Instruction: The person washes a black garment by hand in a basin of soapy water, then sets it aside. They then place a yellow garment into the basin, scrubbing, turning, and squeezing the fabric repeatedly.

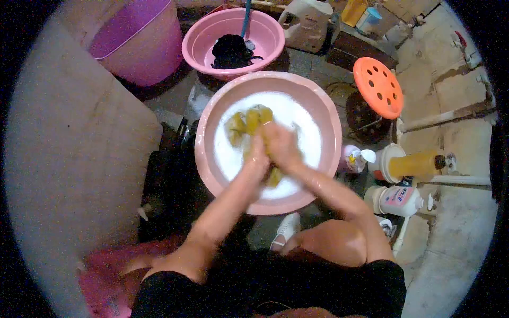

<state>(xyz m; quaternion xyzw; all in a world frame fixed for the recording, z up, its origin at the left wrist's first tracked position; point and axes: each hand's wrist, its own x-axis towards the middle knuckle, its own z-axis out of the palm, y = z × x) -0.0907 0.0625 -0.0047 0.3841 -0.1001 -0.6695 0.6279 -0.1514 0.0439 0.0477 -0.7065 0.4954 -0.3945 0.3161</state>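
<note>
A yellow-green cloth (259,116) is bunched up over white suds (305,132) in a pink basin (331,122). My left hand (255,151) is closed on the cloth from the left side. Close against it, my right hand (282,144) grips the same cloth from the right, slightly blurred by motion. One part of the cloth sticks out above the hands, and a smaller end (274,177) shows below them. The fingers are partly hidden by the cloth and by each other.
Behind stands a smaller pink tub (193,50) holding black cloth (231,51); a purple bucket (151,53) is at its left. An orange perforated stool (378,87) and several bottles, including a pump bottle (352,159), line the right. A beige jug (306,26) sits at the back.
</note>
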